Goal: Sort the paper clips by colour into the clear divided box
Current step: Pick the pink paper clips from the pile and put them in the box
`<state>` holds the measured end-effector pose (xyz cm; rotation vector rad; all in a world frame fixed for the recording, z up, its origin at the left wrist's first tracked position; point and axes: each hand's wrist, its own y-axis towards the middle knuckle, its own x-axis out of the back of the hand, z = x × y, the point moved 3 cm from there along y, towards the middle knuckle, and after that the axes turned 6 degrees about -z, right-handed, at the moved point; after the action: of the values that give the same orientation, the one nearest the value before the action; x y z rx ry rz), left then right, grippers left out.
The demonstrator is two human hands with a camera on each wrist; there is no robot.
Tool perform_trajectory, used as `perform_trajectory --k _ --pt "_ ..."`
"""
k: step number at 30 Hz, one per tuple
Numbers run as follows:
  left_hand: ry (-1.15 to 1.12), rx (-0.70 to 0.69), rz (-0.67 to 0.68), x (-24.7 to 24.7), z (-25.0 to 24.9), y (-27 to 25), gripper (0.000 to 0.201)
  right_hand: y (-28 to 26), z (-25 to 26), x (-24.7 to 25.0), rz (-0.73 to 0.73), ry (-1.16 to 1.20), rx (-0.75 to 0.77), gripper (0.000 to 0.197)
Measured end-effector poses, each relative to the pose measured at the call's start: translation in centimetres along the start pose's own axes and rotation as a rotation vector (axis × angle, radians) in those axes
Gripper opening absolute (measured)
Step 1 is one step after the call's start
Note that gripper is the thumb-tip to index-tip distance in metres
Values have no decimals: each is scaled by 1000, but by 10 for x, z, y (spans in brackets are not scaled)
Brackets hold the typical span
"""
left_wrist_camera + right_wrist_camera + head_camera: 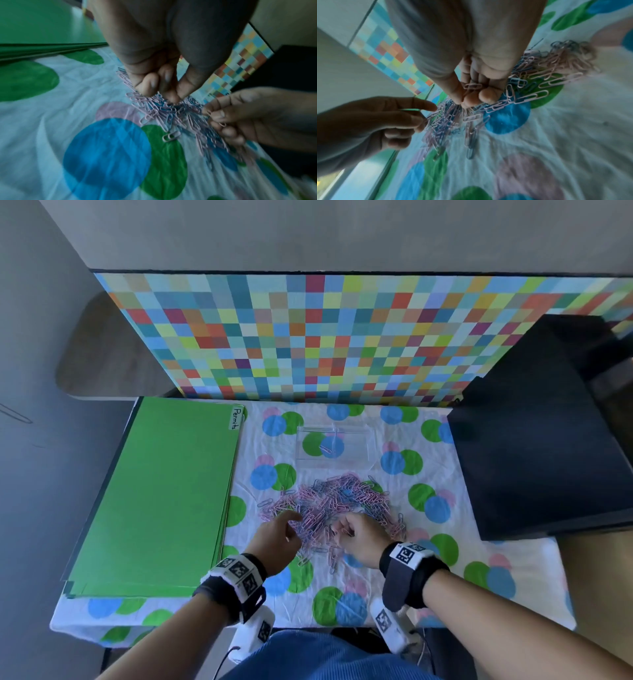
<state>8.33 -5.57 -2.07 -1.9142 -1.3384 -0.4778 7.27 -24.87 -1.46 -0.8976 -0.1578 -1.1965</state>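
A heap of pink and blue paper clips [329,503] lies on the dotted cloth [445,546]. Behind it stands the clear divided box [356,462], with a clip or two inside. My right hand [346,530] hovers at the heap's near edge. Its curled fingers hold several pink paper clips [472,86], which also show in the left wrist view [223,123]. My left hand [291,523] is at the heap's left side, index finger out and fingertips [171,97] down on the clips [159,108]. Whether it pinches one is hidden.
A stack of green folders [157,494] labelled "Permits" fills the left of the table. A black box [534,446] stands at the right. A chequered multicoloured panel [325,337] rises behind the table. A few stray clips [334,559] lie on the near side of the heap.
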Motion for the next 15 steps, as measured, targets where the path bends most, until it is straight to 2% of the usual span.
perform_trajectory --k 2,4,6,8,10,15 --pt "-150 96 35 4 1 4 29 3 0 -2 48 107 -56 16" --pt "-418 225 64 8 4 6 35 3 5 -3 74 242 -110 22" --pt "-622 323 63 12 7 7 39 4 8 -3 66 282 -139 31" --pt "-725 403 52 13 9 7 35 7 6 -3 55 154 -102 31" --pt "-749 446 60 14 10 7 30 7 8 -3 61 -73 -12 24" --pt "-631 374 66 13 11 6 30 -4 10 -9 31 -445 222 12"
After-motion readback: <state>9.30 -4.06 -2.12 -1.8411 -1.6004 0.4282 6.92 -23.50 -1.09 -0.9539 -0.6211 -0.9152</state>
